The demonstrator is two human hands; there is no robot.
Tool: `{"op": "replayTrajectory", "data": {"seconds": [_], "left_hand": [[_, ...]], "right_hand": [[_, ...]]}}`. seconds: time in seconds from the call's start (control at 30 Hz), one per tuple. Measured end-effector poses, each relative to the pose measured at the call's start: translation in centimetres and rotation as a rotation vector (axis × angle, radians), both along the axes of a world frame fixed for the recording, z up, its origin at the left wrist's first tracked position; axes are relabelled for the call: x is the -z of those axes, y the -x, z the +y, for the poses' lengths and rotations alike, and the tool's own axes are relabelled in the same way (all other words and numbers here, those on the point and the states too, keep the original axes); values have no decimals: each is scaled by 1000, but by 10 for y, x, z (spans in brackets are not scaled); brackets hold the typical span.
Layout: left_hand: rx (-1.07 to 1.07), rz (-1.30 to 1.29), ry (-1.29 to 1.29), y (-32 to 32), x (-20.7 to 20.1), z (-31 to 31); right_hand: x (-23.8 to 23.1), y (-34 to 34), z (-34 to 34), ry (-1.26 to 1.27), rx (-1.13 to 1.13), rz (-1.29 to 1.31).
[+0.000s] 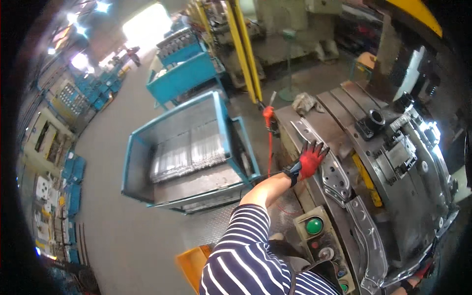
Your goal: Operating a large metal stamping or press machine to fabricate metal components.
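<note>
“Looking at the work, how far along are we?”

“We judge it is partway. Many thin, silvery metal parts (189, 150) already lie in close rows inside the open-topped, blue-framed metal bin (221, 125). Outside it, one long, curved, grey metal bracket (336, 178) with holes lies along the left side of the heavy grey press bed (354, 98). A second long, grey metal bracket (366, 241) lies nearer to us, almost end to end with the first. These two, it seems, are left to handle; whether their shaping is complete, we cannot tell.”

“And what do we hold?”

“Nothing that we can see. Our left hand (310, 161), in a red glove with dark fingertips, has its fingers spread apart over the first bracket. Whether it touches the metal or hangs just above, we are not sure. Our right hand (423, 273), also red-gloved, shows only partly, near the press bed's lower right. Its fingers are unclear, so we cannot say if they are apart or closed.”
</note>
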State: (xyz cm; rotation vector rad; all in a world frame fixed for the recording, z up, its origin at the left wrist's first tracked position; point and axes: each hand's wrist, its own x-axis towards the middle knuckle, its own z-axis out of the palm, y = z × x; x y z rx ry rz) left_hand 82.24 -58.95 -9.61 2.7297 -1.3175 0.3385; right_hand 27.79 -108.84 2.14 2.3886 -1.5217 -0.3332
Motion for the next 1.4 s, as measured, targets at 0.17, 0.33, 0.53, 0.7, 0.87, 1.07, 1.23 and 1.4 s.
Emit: {"op": "replayTrajectory", "data": {"seconds": [0.17,0.33,0.53,0.7,0.87,1.07,1.23,1.4], "left_hand": [[-159,232,39,52,-12,68],[-215,437,74,109,-16,107],[61,537,294,143,-62,46],[206,466,452,158,-74,32],[151,378,606,121,-126,58],[-252,184,990,61,-215,160],[-525,-41,1085,29,-278,282],[-714,8,1065,36,-329,362]], "right_hand": [[2,13,2,50,59,198],[20,30,-9,30,79,329],[65,106,-31,-274,-214,-1263],[41,52,154,-363,-217,-1786],[-10,-1,283,-631,-420,-1842],[2,-70,310,-930,-488,-1830],[28,-146,320,-1161,-496,-1666],[-8,-180,369,-1469,-470,-1549]]}}
